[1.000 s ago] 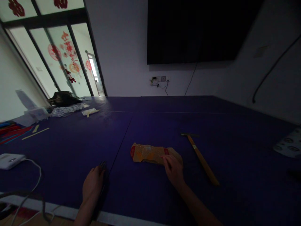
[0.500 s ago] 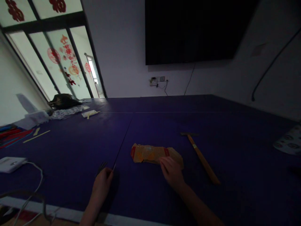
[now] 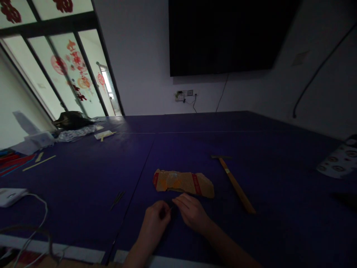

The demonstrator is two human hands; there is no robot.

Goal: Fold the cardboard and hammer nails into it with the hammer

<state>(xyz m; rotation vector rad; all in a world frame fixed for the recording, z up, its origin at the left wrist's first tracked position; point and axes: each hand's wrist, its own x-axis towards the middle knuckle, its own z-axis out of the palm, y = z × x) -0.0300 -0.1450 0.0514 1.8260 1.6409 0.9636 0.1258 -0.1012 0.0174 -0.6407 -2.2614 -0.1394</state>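
My left hand [image 3: 156,220] is closed in a pinch on a thin metal nail [image 3: 171,208], mostly hidden by the fingers. Fingertips pressed together, my right hand [image 3: 192,213] meets the left one at the nail's other end. Just beyond both hands lies a torn piece of brown cardboard [image 3: 181,181] with red bands and orange patches, flat on the purple surface. A hammer [image 3: 237,186] with a wooden handle rests to the right, its head pointing away from me. Several loose nails [image 3: 117,199] lie in a small bunch on the left.
A white device [image 3: 12,196] with a cable sits at the left edge. Behind it are red and blue strips [image 3: 16,162], a clear plastic box [image 3: 40,139] and a black bag [image 3: 72,120]. At far right stands a patterned white object [image 3: 336,160]. A seam [image 3: 139,175] crosses the surface.
My left hand has moved right from the bunch of nails, carrying one nail. My right hand has left the cardboard and come toward me and left, meeting the left hand.
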